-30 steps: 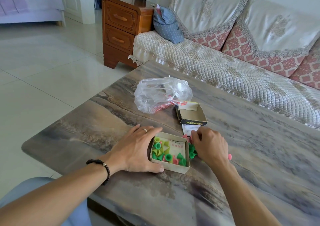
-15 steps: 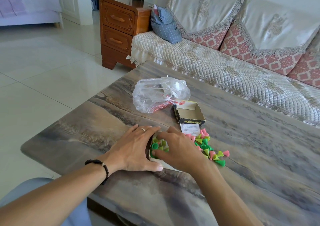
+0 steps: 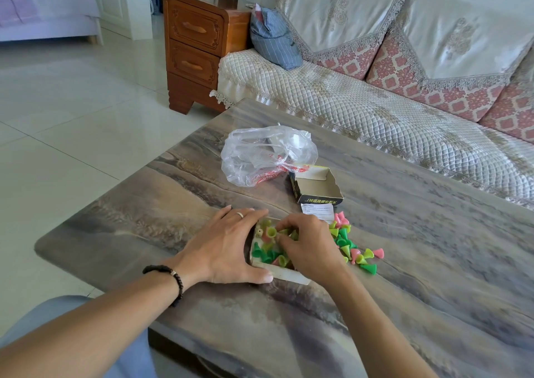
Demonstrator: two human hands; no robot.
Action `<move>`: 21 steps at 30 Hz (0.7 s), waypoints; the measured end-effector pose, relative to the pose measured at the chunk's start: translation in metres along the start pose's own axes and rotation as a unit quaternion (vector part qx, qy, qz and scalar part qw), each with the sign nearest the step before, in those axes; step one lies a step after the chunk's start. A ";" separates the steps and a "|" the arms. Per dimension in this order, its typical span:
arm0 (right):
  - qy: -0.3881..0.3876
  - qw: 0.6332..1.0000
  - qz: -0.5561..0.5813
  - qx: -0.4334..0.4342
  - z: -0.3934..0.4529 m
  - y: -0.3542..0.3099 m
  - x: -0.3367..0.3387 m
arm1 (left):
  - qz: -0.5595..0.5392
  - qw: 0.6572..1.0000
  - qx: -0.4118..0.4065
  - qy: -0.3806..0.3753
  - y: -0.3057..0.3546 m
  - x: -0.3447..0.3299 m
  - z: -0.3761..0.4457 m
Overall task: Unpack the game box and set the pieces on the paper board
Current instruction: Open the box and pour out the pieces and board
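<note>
Inside box tray (image 3: 284, 272), pieces (image 3: 267, 252) under R hand (image 3: 307, 247) fingers (image 3: 284, 228), L hand (image 3: 228, 246) alongside

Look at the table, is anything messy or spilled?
Yes. A heap of pink, yellow and green game pieces lies loose on the table, right of the box tray, tipped every way. It looks tipped out on purpose. No paper board is spread yet. The box lid sits upside down beside a crumpled plastic bag.
</note>
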State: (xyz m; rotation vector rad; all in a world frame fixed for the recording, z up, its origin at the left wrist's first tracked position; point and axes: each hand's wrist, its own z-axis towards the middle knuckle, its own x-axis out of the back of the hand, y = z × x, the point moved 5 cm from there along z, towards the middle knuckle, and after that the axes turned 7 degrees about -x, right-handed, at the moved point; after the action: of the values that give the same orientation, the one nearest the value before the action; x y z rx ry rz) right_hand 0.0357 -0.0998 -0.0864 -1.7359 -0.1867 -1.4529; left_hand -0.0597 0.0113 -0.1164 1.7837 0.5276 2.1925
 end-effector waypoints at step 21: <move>0.009 0.997 -0.041 0.064 -0.004 0.003 0.027 | -0.006 1.000 0.004 -0.001 -0.002 -0.001 0.000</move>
State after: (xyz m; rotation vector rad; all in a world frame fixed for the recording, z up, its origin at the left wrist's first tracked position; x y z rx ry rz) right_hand 0.0433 -0.1143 -0.0649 -1.6271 -0.3372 -1.4820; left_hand -0.0598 0.0128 -0.1177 1.7814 0.5450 2.1829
